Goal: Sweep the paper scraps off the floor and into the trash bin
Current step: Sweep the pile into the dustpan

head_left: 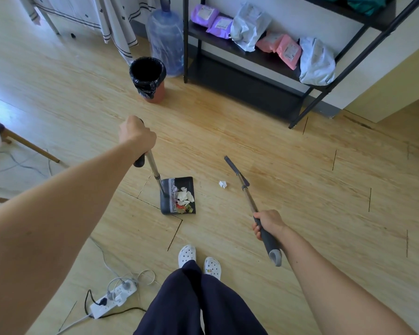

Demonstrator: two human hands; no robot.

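Note:
My left hand [136, 135] grips the top of a long-handled black dustpan [179, 187] that rests on the wooden floor. Several white and coloured paper scraps [184, 198] lie in the pan. One crumpled white scrap [223, 184] sits on the floor just right of the pan. My right hand [267, 223] holds the grey grip of a broom [236, 170], whose thin dark head is lifted a little to the right of that scrap. A trash bin [148, 77] lined with a black bag stands upright further away, behind the dustpan.
A black metal shelf [252, 56] with bags and packets stands at the back right, a large water bottle [166, 42] beside the bin. A power strip [113, 298] with cables lies near my feet at the lower left. A wooden chair leg [29, 146] is at the left.

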